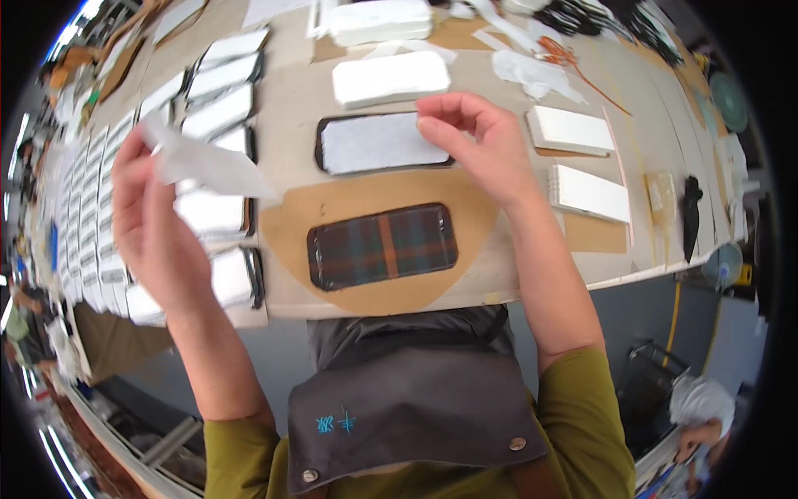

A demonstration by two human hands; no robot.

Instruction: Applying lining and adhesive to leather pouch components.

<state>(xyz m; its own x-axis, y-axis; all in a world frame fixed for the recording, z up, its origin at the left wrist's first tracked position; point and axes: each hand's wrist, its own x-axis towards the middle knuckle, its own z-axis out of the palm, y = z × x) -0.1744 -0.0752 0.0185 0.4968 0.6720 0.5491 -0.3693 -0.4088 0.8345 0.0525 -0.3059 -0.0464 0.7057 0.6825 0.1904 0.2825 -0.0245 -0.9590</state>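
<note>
My left hand (158, 224) is raised at the left, its fingers pinched on a thin, translucent white sheet (208, 162) that trails to the right. My right hand (482, 141) has its fingertips together over the right end of a dark-rimmed panel with a white face (374, 143). Whether they grip its edge or something small is hidden. Nearer to me, a dark plaid fabric panel (382, 245) with an orange stripe and rounded corners lies on a rounded brown board (482, 208). Beyond the white-faced panel sits a stack of white pieces (391, 79).
Rows of white-topped dark pieces (218, 112) cover the table's left side. Two white stacks (573, 131) stand at the right. Orange-handled scissors (555, 51) and black straps (582, 18) lie at the back. Another person (702, 407) is at lower right.
</note>
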